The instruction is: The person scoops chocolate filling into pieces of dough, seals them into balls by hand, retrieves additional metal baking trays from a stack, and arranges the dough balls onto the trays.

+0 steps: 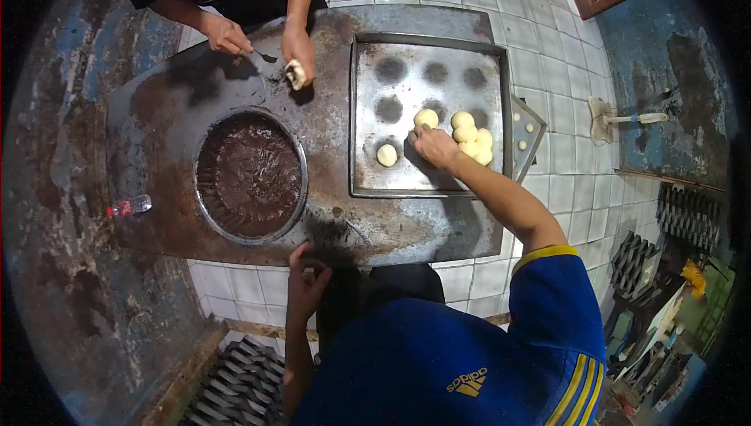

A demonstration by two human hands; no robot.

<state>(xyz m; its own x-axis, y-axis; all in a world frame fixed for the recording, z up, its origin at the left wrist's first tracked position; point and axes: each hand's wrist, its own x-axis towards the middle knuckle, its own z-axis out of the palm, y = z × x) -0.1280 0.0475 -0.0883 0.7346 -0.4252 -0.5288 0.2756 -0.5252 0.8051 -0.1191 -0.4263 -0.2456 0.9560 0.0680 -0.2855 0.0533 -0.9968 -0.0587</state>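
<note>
My right hand [436,148] reaches into a square metal tray [353,113], its fingers curled against a pale yellow dough ball [426,118]. Part of the grip is hidden from above. Close by on the right, several more dough balls [467,136] are heaped together, and a lone dough ball [387,155] sits to the left. My left hand [307,291] hangs at the table's front edge with nothing in it, its fingers apart. Nearest to it is a round metal basin [304,183] of dark brown, glossy paste [254,168].
Across the metal table [328,43], another person holds a small spatula [267,57] and a filled dough piece [296,75]. A small plastic bottle [131,206] lies at the left. A thin tool [358,231] lies near the front edge. Another tray [529,133] with small balls sits lower right.
</note>
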